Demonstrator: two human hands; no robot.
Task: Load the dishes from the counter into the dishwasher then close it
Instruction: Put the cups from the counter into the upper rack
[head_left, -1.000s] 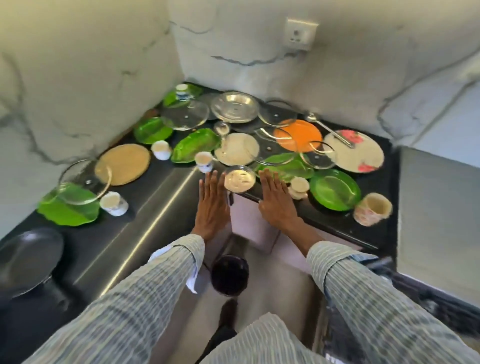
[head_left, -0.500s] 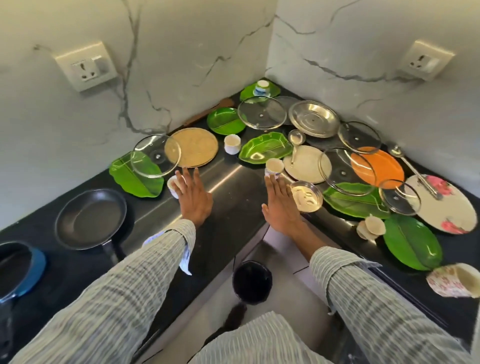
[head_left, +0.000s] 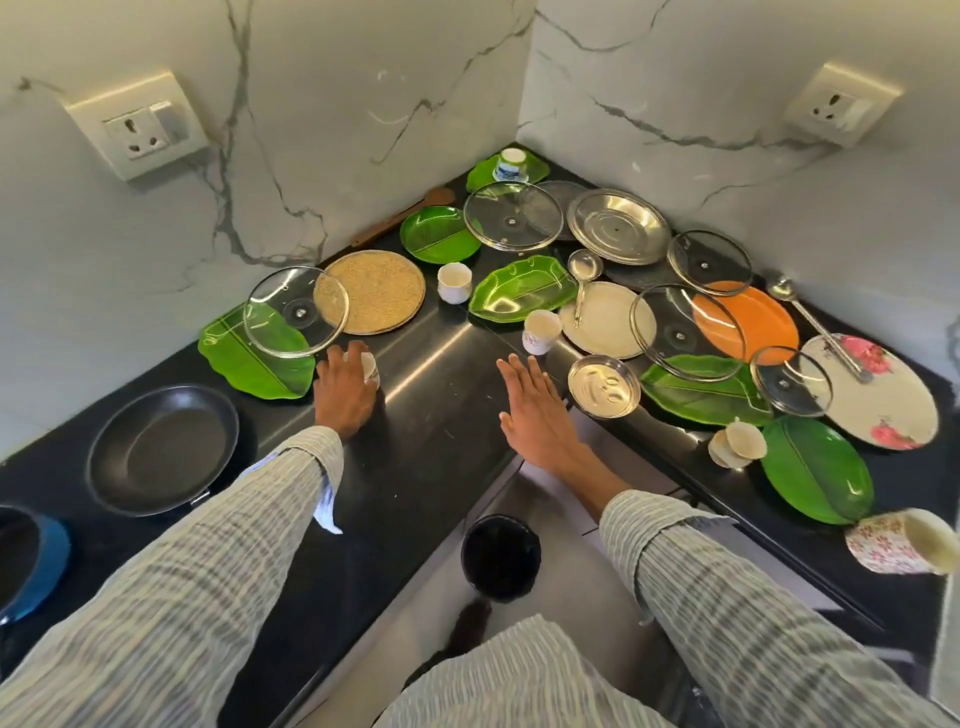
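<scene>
Dishes crowd the black L-shaped counter. My left hand curls its fingers round a small white cup standing beside a green leaf plate with a glass lid on it. My right hand is flat with straight fingers over the counter corner, holding nothing. It lies just left of a small steel plate and in front of another white cup. The dishwasher is out of view.
A black frying pan and a blue pot sit at the left. Right of my hands lie an orange plate, a floral plate, a floral mug and several glass lids. A black bin stands on the floor.
My view has swung left. My left hand moved left along the counter and closed round the small white cup. My right hand stayed flat near the small steel plate.
</scene>
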